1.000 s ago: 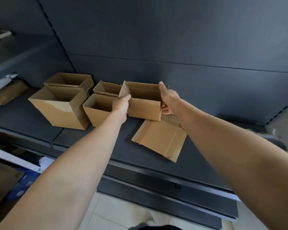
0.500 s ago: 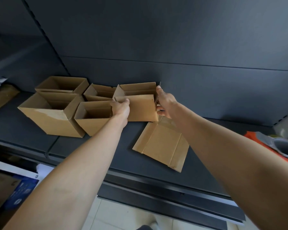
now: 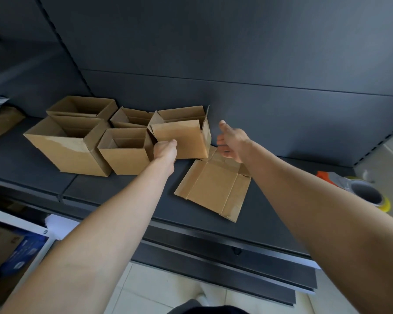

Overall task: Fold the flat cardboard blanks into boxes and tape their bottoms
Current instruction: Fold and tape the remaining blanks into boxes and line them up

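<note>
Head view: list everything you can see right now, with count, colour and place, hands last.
folded boxes: four, brown, open-topped, clustered on the left part of the shelf.
held box: one, brown, open-topped, right end of the cluster.
flat blank: at least one, brown, lying on the shelf right of the boxes.
tape dispenser: one, orange and grey with yellowish tape, far right.
wrapped parcel: one, brownish, far left.
shelf: one, dark grey, under the boxes.
left hand: grips the held box's near lower corner.
right hand: open, touching nothing, above the flat blank.
</note>
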Available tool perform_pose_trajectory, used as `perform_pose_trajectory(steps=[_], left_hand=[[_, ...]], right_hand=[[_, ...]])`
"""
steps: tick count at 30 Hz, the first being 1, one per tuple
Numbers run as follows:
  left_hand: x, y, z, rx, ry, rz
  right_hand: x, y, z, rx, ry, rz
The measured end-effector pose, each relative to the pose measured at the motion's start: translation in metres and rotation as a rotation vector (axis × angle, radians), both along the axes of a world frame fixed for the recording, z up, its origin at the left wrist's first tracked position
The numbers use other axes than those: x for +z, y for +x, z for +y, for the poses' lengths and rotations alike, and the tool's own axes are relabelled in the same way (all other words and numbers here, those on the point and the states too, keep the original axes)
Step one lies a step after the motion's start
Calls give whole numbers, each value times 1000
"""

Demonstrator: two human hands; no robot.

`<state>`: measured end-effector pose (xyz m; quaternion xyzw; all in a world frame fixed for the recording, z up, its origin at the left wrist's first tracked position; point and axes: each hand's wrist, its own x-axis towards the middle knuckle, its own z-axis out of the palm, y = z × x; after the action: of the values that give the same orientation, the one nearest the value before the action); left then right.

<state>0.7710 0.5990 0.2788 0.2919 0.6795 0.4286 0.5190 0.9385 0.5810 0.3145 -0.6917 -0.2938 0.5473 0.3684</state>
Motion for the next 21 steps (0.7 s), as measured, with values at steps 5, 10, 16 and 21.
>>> perform_pose_trajectory(steps=[5,10,16,21], left_hand=[[-4,8,-12,-227,-36,106],[-24,16,-30,-454,-149,271],[-41,24,-45,-561,-254,353],[-43,30,-44,-592,-267,328]], right_hand=[[0,11,-19,-22,-50,-110],[-23,34,-53,-78,-137,-177],[-50,42,-86,-143,-308,36],[-56,46,-87,-234,-305,52]])
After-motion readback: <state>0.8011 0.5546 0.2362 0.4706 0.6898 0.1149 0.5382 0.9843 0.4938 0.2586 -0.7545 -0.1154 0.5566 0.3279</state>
